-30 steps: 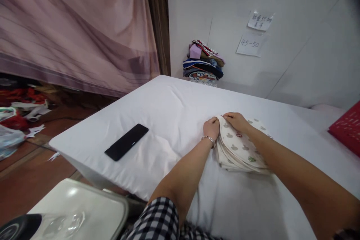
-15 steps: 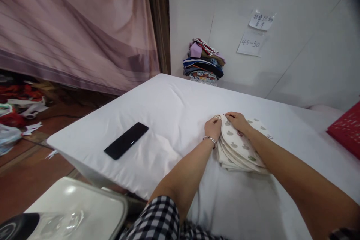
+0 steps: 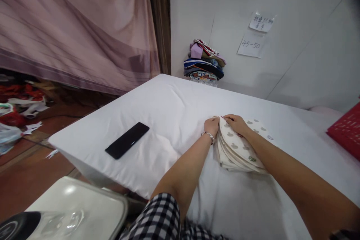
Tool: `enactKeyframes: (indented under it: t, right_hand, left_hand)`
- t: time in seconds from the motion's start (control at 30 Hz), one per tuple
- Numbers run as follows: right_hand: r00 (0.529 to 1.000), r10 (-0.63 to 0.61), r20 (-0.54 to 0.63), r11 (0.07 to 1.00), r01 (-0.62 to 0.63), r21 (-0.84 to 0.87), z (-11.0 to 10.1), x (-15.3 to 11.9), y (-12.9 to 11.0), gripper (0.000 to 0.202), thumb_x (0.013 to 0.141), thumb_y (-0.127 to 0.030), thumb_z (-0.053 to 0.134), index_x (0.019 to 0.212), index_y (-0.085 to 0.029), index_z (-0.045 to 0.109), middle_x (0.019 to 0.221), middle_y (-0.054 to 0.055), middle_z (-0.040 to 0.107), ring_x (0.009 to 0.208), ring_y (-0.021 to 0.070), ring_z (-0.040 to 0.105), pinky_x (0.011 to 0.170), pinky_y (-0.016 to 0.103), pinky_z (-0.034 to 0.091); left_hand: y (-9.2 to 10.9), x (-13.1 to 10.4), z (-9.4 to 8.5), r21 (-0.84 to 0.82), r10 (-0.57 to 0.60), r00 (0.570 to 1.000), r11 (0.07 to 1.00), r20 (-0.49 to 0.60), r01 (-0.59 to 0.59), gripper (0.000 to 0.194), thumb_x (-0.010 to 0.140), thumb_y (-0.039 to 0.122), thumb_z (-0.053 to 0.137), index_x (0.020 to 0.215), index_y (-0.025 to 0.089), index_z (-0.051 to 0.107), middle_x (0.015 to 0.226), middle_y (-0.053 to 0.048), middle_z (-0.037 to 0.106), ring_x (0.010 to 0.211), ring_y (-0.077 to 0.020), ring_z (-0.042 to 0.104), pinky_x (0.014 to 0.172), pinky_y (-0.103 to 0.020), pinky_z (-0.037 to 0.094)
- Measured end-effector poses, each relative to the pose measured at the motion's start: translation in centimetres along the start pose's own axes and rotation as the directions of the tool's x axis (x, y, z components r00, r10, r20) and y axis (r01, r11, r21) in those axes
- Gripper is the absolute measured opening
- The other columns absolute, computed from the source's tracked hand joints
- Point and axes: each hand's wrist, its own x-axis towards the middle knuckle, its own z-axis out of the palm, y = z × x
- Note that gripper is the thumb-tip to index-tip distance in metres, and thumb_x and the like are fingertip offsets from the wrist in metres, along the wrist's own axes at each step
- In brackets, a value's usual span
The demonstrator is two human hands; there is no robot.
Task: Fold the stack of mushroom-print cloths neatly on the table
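A folded cream cloth (image 3: 234, 146) with grey printed shapes lies in several layers on the white-covered table. My left hand (image 3: 212, 126), with a bracelet at the wrist, is closed on its far left corner. Right beside it, my right hand (image 3: 234, 123) pinches the cloth's far edge, the palm low over the upper layer. The fingertips of both hands nearly meet. My right forearm crosses above the cloth and hides part of its right side.
A black phone (image 3: 127, 140) lies on the white table cover (image 3: 157, 101) to the left. Stacked folded fabrics (image 3: 204, 63) stand by the wall at the back. A red box-like object (image 3: 347, 129) sits at the far right. A white stool-like surface (image 3: 84, 195) is at lower left.
My left hand has shifted slightly left and drawn the cloth's corner flatter and tighter. My right hand has moved down a little, still at the far edge.
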Motion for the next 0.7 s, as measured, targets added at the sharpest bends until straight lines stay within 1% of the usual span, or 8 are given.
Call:
enactKeyframes:
  t: [0.1, 0.2, 0.27, 0.33, 0.43, 0.57, 0.7]
  right_hand:
    - [1.0, 0.0, -0.005, 1.0, 0.0, 0.003, -0.08, -0.04, -0.08, 0.029, 0.077, -0.038, 0.049, 0.088, -0.023, 0.071, 0.09, 0.002, 0.071, 0.086, 0.0211, 0.061, 0.08, 0.032, 0.044]
    - [0.999, 0.035, 0.011, 0.999, -0.036, 0.041, -0.17, -0.05, -0.12, 0.029, 0.077, -0.038, 0.048, 0.087, -0.022, 0.071, 0.087, 0.003, 0.07, 0.084, 0.0208, 0.061, 0.078, 0.032, 0.044]
    - [0.998, 0.06, 0.014, 0.996, -0.061, 0.062, -0.22, 0.0, -0.07, 0.03, 0.077, -0.038, 0.048, 0.086, -0.021, 0.07, 0.085, 0.003, 0.07, 0.082, 0.0204, 0.061, 0.075, 0.031, 0.045]
    - [0.997, 0.078, 0.01, 0.995, -0.078, 0.07, -0.23, 0.09, 0.04, 0.03, 0.077, -0.038, 0.048, 0.086, -0.021, 0.07, 0.084, 0.003, 0.07, 0.082, 0.02, 0.061, 0.074, 0.03, 0.045]
    - [0.996, 0.089, 0.013, 0.994, -0.089, 0.063, -0.17, 0.24, 0.21, 0.029, 0.077, -0.038, 0.048, 0.086, -0.021, 0.07, 0.084, 0.002, 0.07, 0.082, 0.0195, 0.061, 0.075, 0.03, 0.045]
    - [0.997, 0.072, 0.035, 0.996, -0.074, 0.05, -0.11, 0.27, 0.21, 0.026, 0.077, -0.036, 0.049, 0.085, -0.022, 0.07, 0.085, 0.001, 0.07, 0.082, 0.0193, 0.062, 0.076, 0.029, 0.045]
    - [0.998, 0.051, 0.036, 0.997, -0.053, 0.06, -0.15, 0.11, 0.04, 0.026, 0.077, -0.034, 0.05, 0.086, -0.022, 0.07, 0.09, 0.002, 0.071, 0.086, 0.0202, 0.061, 0.08, 0.031, 0.045]
  left_hand:
    - [0.13, -0.19, 0.02, -0.099, -0.058, 0.998, 0.993, 0.009, 0.058, 0.031, 0.082, 0.044, 0.049, 0.068, 0.018, 0.06, 0.053, -0.001, 0.055, 0.058, -0.0143, 0.055, 0.055, -0.023, 0.039]
    - [0.45, -0.55, -0.14, -0.209, -0.112, 0.992, 0.97, 0.055, 0.121, 0.033, 0.082, 0.041, 0.05, 0.057, 0.019, 0.049, 0.043, 0.004, 0.041, 0.042, -0.0099, 0.04, 0.045, -0.022, 0.03]
    - [0.69, -0.78, -0.26, -0.251, -0.127, 0.989, 0.957, 0.079, 0.143, 0.035, 0.082, 0.038, 0.05, 0.053, 0.02, 0.041, 0.041, 0.005, 0.033, 0.037, -0.0078, 0.031, 0.042, -0.022, 0.025]
    - [0.83, -0.91, -0.34, -0.27, -0.13, 0.987, 0.951, 0.089, 0.15, 0.034, 0.081, 0.035, 0.051, 0.053, 0.02, 0.038, 0.041, 0.006, 0.03, 0.036, -0.007, 0.027, 0.041, -0.022, 0.022]
    - [0.75, -0.82, -0.33, -0.257, -0.118, 0.989, 0.957, 0.084, 0.136, 0.029, 0.079, 0.033, 0.053, 0.055, 0.02, 0.043, 0.042, 0.006, 0.033, 0.038, -0.0081, 0.032, 0.042, -0.022, 0.025]
    - [0.3, -0.34, -0.18, -0.175, -0.088, 0.994, 0.98, 0.061, 0.098, 0.022, 0.076, 0.032, 0.055, 0.059, 0.018, 0.05, 0.046, 0.004, 0.042, 0.046, -0.0102, 0.044, 0.047, -0.022, 0.032]
    - [-0.05, 0.02, -0.06, -0.151, -0.073, 0.996, 0.985, 0.054, 0.08, 0.02, 0.076, 0.031, 0.055, 0.061, 0.017, 0.053, 0.049, 0.001, 0.049, 0.052, -0.012, 0.049, 0.05, -0.023, 0.035]
